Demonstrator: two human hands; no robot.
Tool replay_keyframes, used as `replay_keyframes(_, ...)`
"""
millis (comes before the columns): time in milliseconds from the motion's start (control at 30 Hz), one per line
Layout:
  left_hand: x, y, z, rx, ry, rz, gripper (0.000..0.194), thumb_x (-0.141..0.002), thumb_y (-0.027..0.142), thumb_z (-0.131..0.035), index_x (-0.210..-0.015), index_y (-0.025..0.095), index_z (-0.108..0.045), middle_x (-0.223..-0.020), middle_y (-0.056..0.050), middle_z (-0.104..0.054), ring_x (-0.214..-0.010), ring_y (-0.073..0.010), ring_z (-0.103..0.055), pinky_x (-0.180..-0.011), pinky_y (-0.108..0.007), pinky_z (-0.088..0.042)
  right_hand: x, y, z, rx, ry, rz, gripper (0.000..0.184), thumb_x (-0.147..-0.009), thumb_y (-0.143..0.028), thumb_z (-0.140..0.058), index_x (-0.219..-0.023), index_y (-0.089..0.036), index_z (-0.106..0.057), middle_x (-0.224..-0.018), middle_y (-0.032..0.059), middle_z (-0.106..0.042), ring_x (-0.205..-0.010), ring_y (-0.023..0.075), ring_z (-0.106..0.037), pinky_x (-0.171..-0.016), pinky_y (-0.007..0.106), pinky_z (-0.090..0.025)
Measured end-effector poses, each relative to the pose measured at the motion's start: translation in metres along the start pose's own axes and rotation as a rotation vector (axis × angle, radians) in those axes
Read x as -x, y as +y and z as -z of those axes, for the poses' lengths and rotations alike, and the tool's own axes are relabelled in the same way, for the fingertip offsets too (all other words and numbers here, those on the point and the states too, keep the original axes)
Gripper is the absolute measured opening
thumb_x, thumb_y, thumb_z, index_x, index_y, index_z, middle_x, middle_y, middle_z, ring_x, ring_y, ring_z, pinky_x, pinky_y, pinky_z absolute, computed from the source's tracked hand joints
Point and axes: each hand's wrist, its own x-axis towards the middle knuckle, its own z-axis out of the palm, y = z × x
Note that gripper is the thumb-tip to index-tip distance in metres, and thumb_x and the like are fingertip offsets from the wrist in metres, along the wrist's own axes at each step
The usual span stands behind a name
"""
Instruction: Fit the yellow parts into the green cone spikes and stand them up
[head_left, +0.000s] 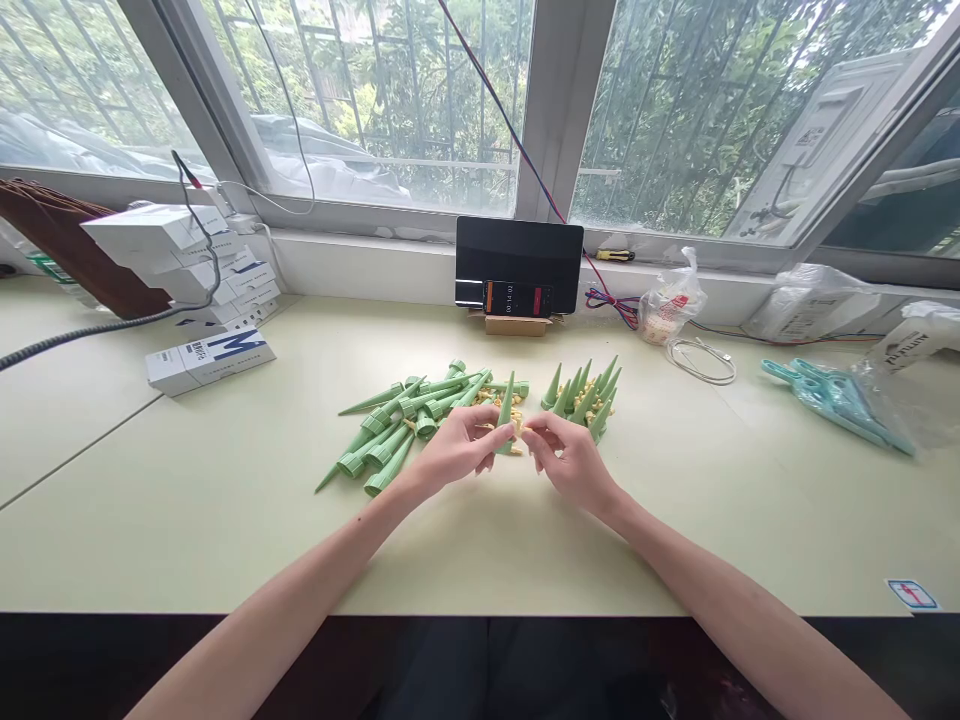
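Note:
Between the thumb and fingers of my left hand [469,438] a green plastic watering spike [507,398] stands point up. My right hand [568,455] is closed in a pinch on a small yellow plastic piece [520,428] at the spike's side; whether the piece sits in the spike is hidden by the fingertips. To the left lies a loose pile of green spikes [390,430], with small yellow pieces [491,396] at its right end. Beyond my right hand several spikes [581,392] stand upright in a cluster, yellow pieces among them.
A phone showing a timer [517,299] leans on a black tablet [520,250] by the window. White boxes [210,360] are at the left. On the right are a plastic bag [670,305], a coiled white cable [701,362] and a teal dustpan-like item [840,400].

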Motion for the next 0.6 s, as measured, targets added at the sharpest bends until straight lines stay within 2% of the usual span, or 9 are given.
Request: replay_keyframes(600,0.0008,0.0007,-0.0013,-0.027,-0.044,-0.014,0.038,-0.087,0.051,-0.062,-0.092,0.014,-0.069,-0.083,-0.004,-0.061,-0.05,-0.006,-0.05,-0.045,-0.02,-0.042,-0.0002,0.0026,0.0,0.083,-0.014,-0.013,0.048,-0.099,-0.054,-0.041,-0.065,-0.021,-0.048,-0.048,-0.0029,-0.046,-0.044,0.0118,-0.042,-0.047,0.026,-0.037)
